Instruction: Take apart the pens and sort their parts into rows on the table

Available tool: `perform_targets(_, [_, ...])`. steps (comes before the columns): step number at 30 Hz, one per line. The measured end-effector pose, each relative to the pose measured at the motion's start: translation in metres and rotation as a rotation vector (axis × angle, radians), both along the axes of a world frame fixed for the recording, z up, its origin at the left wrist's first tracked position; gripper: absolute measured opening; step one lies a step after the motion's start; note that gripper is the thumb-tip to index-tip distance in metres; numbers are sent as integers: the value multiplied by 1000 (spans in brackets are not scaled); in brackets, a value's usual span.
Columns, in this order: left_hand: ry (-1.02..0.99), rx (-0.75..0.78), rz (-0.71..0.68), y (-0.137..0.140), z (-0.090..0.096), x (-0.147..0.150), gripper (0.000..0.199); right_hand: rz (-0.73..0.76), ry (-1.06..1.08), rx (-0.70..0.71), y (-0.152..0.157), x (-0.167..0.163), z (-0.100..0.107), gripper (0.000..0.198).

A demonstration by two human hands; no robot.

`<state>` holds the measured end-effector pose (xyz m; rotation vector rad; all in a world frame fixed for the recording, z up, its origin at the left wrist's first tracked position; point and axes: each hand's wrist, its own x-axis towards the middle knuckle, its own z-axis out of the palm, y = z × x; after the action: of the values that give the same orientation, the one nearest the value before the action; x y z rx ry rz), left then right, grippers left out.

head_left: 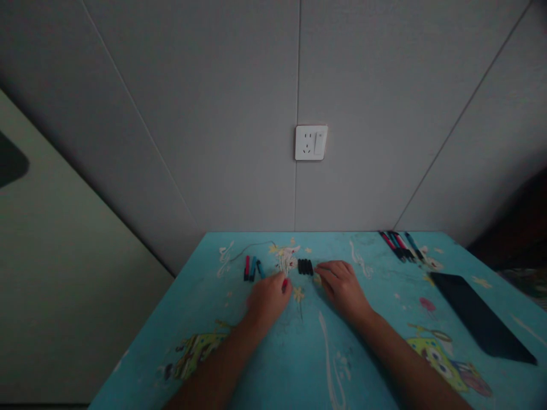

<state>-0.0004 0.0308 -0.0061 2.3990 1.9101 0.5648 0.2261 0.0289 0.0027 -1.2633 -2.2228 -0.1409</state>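
My left hand (270, 295) is closed near the middle of the table, with a small red pen part (285, 283) showing at its fingertips. Just beyond those fingers lie several thin white sticks (284, 262) that look like pen refills. To their right is a tight row of short black pieces (305, 266), perhaps pen caps. My right hand (342, 285) rests beside this row, thumb and fingers apart, fingertips close to the rightmost piece; whether they touch it is unclear. Left of my left hand stand out a red-and-black pen part (247, 267) and blue-and-black pen parts (252, 268).
A blue cartoon-print cover (294, 353) spreads over the table. Several pens (399, 246) lie at the back right, and a dark flat panel (481, 316) lies near the right edge. Behind the table rises a grey wall with a white socket (311, 142). A pale panel stands on the left.
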Motion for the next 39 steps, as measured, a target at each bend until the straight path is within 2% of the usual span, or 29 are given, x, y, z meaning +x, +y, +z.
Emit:
perform_targets(8, [33,-69,34,6,-1,13,27,70,-3,-38,-4,-8,0,29])
perform_targets(14, [65,12,48,-6,1,7,29,53,-14,-57,-5,-8,1,28])
perform_targets(29, [127,-58,119,-18,2,-3,34,70,18,-78,-4,-8,-1,28])
perform_targets(39, [145,-124,30,-12,-1,-7,29,68,-4,-99,-4,-8,-2,33])
